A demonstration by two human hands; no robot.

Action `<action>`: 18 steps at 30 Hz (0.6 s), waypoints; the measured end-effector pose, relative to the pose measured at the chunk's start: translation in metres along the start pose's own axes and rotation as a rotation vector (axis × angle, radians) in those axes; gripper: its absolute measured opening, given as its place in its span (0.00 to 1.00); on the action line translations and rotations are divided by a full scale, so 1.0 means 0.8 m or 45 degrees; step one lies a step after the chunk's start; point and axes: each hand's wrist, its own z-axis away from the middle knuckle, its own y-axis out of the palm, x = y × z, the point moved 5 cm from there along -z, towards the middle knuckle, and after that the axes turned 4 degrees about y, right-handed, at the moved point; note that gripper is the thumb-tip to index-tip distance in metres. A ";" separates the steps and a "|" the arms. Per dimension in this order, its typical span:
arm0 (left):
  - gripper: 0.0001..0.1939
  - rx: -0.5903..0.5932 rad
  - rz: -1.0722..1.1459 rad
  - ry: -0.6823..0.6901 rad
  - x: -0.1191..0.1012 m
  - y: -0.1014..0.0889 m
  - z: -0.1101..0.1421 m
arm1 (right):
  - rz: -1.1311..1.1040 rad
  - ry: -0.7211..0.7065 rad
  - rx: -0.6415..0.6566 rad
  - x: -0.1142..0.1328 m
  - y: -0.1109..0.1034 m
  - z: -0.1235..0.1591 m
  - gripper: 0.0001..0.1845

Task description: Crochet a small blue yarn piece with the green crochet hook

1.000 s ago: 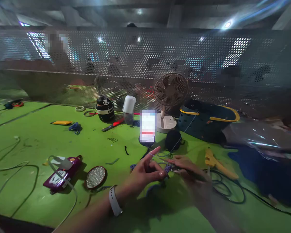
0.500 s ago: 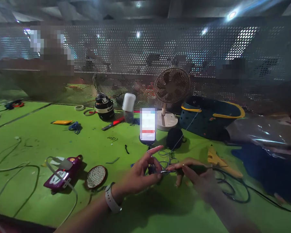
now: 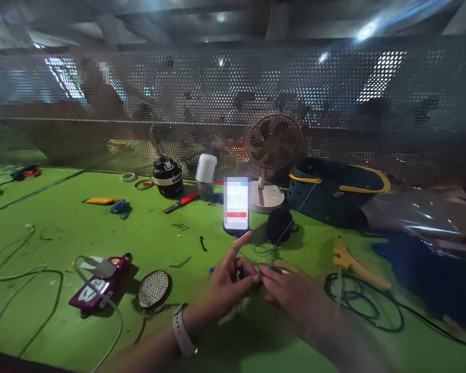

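Observation:
My left hand is closed in a pinch on a small piece of blue-grey yarn work, its index finger stretched up and forward. My right hand is closed too, its fingertips meeting the left ones at the work. The crochet hook it held half a second ago is hidden behind its fingers now. Loose loops of blue-grey yarn lie just beyond the hands. One strand climbs to the dark blue basket. Past the fingers sits a dark round ball, probably yarn.
A lit phone stands before a fan. A yellow glue gun with a coiled cable lies right. To the left are a purple power bank, a round studded disc, a yellow cutter and a black bottle.
My right hand has turned and moved in against the left fingertips, so the hook's dark handle no longer shows. My left hand keeps its pinch. The view has tilted slightly up.

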 end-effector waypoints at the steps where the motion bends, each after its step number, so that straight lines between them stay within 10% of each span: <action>1: 0.44 -0.019 0.153 -0.035 0.009 0.002 0.000 | 0.044 -0.103 0.005 0.006 0.002 0.002 0.13; 5: 0.43 0.071 0.588 -0.116 0.034 0.011 0.002 | 0.262 -0.466 -0.007 0.021 0.006 0.009 0.21; 9: 0.43 0.188 0.696 -0.288 0.039 0.004 0.000 | -0.032 -0.439 0.137 0.019 -0.001 -0.006 0.18; 18: 0.35 0.316 0.564 -0.297 0.025 -0.008 -0.012 | -0.961 0.811 -0.011 -0.053 0.007 0.008 0.10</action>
